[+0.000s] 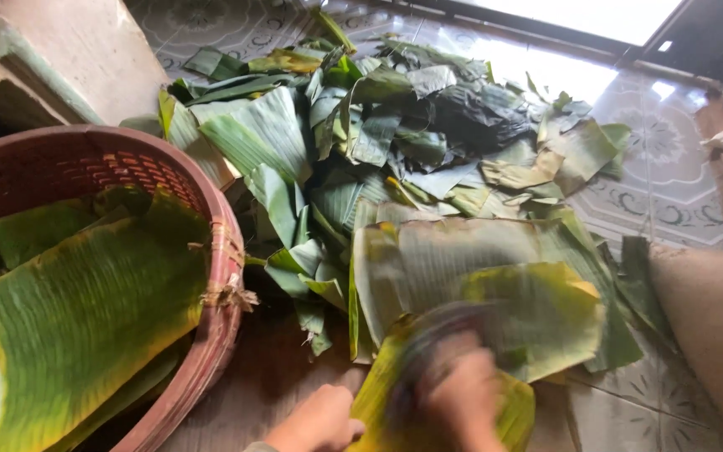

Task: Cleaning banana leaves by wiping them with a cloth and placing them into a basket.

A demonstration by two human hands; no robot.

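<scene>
grip: left hand presses flat-fingered on the near edge of a yellow-green banana leaf, not closed round it; right hand is smeared by motion over the same leaf, seemingly with a dark cloth, though how tightly it clasps cannot be told.
far left: woven reddish basket, rim frayed, cut off by the frame's left and lower edges.
in the basket: broad leaf pieces, green running to yellow, covering the bottom from sight.
centre: the leaf under the hands lies on the tiled floor just right of the basket, its near end hidden by both hands.
behind: loose heap of torn leaves, overlapping so single pieces are hard to separate.
right: tan sack-like shape, cropped by the edge, unclear what it is.
top: glare washes out the doorway tiles.
</scene>
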